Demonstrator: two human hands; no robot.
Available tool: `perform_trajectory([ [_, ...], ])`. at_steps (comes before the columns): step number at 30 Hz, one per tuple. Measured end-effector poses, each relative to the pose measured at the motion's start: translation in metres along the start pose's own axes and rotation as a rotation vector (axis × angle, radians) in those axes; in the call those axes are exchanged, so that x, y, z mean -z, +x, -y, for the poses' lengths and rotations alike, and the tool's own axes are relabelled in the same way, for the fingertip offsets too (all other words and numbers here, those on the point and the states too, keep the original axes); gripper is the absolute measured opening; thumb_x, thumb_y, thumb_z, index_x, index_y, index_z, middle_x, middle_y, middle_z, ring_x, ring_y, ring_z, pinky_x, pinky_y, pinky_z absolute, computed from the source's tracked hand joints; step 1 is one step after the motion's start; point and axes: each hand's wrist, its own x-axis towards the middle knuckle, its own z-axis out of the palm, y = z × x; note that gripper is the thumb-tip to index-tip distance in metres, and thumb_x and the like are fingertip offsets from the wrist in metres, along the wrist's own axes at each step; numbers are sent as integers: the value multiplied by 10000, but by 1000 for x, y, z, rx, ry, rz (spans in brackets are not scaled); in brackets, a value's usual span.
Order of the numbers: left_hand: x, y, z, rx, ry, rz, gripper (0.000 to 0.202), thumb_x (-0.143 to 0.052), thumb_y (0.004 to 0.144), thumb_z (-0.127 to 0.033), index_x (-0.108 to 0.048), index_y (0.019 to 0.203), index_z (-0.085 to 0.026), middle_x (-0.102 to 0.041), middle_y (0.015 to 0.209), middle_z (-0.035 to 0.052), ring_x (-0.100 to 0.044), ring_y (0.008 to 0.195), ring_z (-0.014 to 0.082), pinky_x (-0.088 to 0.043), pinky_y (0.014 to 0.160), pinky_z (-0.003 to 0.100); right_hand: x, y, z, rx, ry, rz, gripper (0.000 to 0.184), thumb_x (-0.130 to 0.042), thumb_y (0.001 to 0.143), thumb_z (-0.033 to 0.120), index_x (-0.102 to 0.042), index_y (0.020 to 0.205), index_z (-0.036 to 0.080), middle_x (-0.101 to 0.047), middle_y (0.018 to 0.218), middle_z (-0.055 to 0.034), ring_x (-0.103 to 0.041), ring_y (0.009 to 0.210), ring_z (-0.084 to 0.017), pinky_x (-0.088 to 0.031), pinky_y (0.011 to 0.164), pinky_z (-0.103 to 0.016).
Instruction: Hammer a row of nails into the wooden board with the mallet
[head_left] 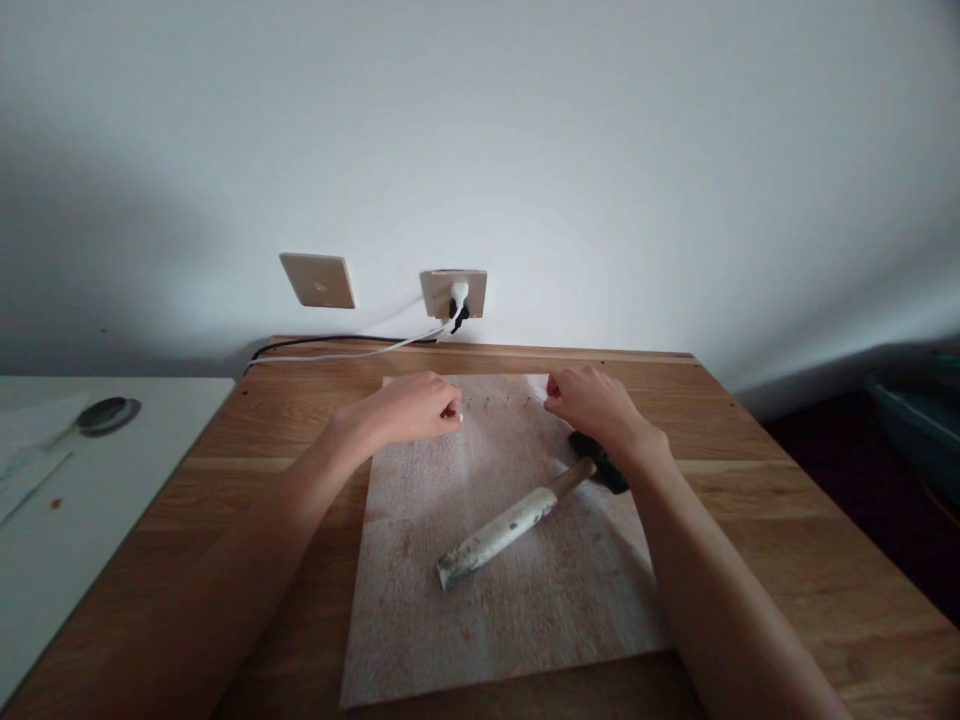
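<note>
A pale, wood-grained board (450, 500) lies flat before me. Near its far edge my left hand (424, 408) is closed in a fist on the left side. My right hand (589, 398) is likewise closed, over the far right part of the board. Whatever either set of fingers might hold is hidden. Between the two hands, several small nails (508, 399) appear in a row along the board. A hammer (510, 525) rests diagonally on it, its whitish worn handle toward me and its dark head partly behind my right wrist.
The board is on a wooden table (292, 400) against a wall. Behind it, a socket (435, 295) holds plugs with white and black cables (345, 340). A blank wall plate (319, 280) is left of it. A white surface (97, 520) with a dark round object (105, 415) adjoins at left.
</note>
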Motion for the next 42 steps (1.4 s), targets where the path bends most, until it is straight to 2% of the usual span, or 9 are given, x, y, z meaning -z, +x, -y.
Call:
perform_trajectory([
  [4, -3, 1, -8, -13, 35, 52, 129, -614, 843, -143, -688, 751, -196, -730, 788, 35, -653, 730, 190, -387, 649, 284, 2, -1, -1, 20, 21, 0, 281, -574, 903, 140, -804, 1065, 137, -816, 1042, -174, -771, 1008, -326, -537, 777, -332],
  [11, -7, 1, -12, -54, 20, 51, 129, -608, 874, -126, -683, 792, -192, -750, 865, 42, -681, 802, 202, -441, 703, 290, 6, -2, -7, 74, 91, -35, 270, -578, 923, 145, -796, 1079, 118, -808, 1077, -182, -757, 1041, -333, -539, 843, -358],
  [16, -9, 2, -11, -61, 20, 34, 107, -625, 880, -141, -711, 865, -203, -767, 908, 41, -708, 842, 212, -482, 739, 296, 11, -3, -3, 235, 184, 16, 230, -605, 934, 134, -798, 1050, 182, -818, 1102, -99, -751, 1042, -245, -512, 926, -286],
  [21, -6, 2, -4, -27, 44, -40, 152, -580, 932, -164, -720, 963, -212, -766, 937, 45, -712, 829, 214, -490, 732, 301, 10, -5, 8, 347, 241, 63, 248, -602, 925, 97, -803, 1014, 212, -826, 1076, -48, -752, 987, -203, -502, 875, -246],
  [28, -6, 1, 10, 9, 134, -98, 187, -558, 943, -146, -703, 1055, -182, -724, 1071, 79, -707, 952, 232, -504, 793, 306, 7, -5, 13, 358, 255, 78, 252, -601, 919, 99, -822, 998, 192, -831, 1021, -65, -753, 944, -211, -498, 811, -250],
  [42, -7, 2, 9, 27, 118, -88, 174, -571, 936, -148, -727, 1001, -188, -750, 1017, 83, -717, 913, 242, -495, 751, 311, 0, -2, 13, 364, 260, 70, 258, -597, 891, 97, -821, 974, 194, -832, 985, -66, -758, 922, -217, -503, 803, -260],
])
